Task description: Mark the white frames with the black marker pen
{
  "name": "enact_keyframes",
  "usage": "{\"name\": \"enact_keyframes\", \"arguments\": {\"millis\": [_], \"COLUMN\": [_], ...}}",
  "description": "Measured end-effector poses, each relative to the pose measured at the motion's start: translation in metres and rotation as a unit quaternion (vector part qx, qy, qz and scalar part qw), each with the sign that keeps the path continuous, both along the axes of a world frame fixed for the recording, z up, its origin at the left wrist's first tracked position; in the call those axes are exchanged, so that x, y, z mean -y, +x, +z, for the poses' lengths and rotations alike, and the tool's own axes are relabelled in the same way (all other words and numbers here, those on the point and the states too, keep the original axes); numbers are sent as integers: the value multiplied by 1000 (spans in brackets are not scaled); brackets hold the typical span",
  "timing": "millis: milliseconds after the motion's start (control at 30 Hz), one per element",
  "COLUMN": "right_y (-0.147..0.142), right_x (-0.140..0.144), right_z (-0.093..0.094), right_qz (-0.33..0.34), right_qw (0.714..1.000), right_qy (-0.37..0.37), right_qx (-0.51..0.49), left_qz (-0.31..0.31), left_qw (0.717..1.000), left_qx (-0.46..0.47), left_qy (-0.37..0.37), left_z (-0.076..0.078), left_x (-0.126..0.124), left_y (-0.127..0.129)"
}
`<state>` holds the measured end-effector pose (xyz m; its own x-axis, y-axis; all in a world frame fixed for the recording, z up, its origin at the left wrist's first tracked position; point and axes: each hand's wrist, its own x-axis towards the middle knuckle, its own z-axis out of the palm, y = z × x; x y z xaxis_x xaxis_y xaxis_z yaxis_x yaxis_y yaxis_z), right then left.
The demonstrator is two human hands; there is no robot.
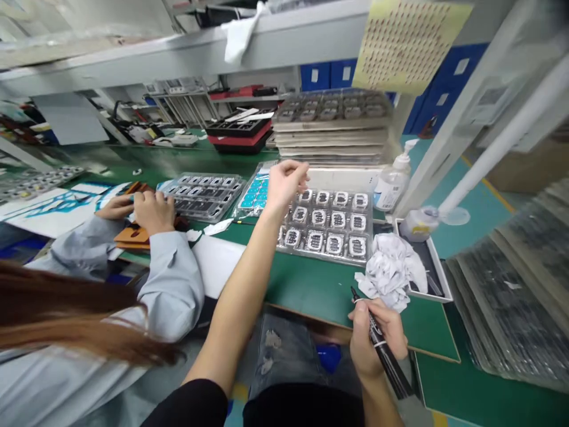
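My right hand (377, 338) is wrapped round a black marker pen (386, 351), its dark tip uncovered and pointing up and away from me. My left hand (287, 181) is raised over the back left part of a clear plastic tray (326, 258), its fingers bent together. Whether anything small is between those fingertips I cannot make out. Rows of pale, rounded-square parts with dark markings (335, 243) sit in the tray's pockets. Part of the tray's left side is hidden by my left forearm.
Crumpled white paper (389, 267) lies right of the tray, beside a box (447, 290) and a pump bottle (392, 184). Trays are stacked behind (331, 136) and at right (511, 296). At left, a co-worker's hands (153, 210) are over an orange-brown block (133, 236).
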<state>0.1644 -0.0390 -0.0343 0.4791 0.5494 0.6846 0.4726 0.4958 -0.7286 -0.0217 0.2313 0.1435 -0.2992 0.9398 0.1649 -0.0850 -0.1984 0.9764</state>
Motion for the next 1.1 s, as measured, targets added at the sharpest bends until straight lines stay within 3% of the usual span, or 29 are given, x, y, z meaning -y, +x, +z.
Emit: {"name": "enact_keyframes", "arguments": {"millis": [67,167,233,333,500,633,733,800,900,1000,1100], "right_y": [1,2,3,4,4,2,1,0,0,3,4], "right_x": [1,2,2,1,1,3,2,2,1,3,5], "right_z": [-2,1,6,12,12,7,5,4,6,9,11], "right_qz": [13,34,47,60,44,32,27,28,35,33,22], "right_qw": [1000,999,998,997,999,999,1000,999,999,999,1000], "right_qy": [0,-3,-15,-33,-21,-8,11,18,17,16,5], "right_qx": [-7,-21,-27,-25,-24,-16,-13,-8,-2,2,15], "left_qz": [26,44,35,14,-21,-12,3,8,-24,-119,-183], "left_qw": [979,938,907,876,827,825,831,867,941,963,959], "left_qx": [-200,-344,-419,-479,-555,-559,-552,-497,-337,-242,-218], "left_qy": [18,-14,-36,-57,-85,-80,-64,-35,17,18,14], "left_z": [-25,-55,-70,-81,-81,-77,-70,-65,-64,-77,-106], "left_x": [42,99,123,132,108,95,103,118,154,190,208], "left_y": [-42,-88,-102,-107,-105,-106,-107,-102,-80,-39,-2]}}
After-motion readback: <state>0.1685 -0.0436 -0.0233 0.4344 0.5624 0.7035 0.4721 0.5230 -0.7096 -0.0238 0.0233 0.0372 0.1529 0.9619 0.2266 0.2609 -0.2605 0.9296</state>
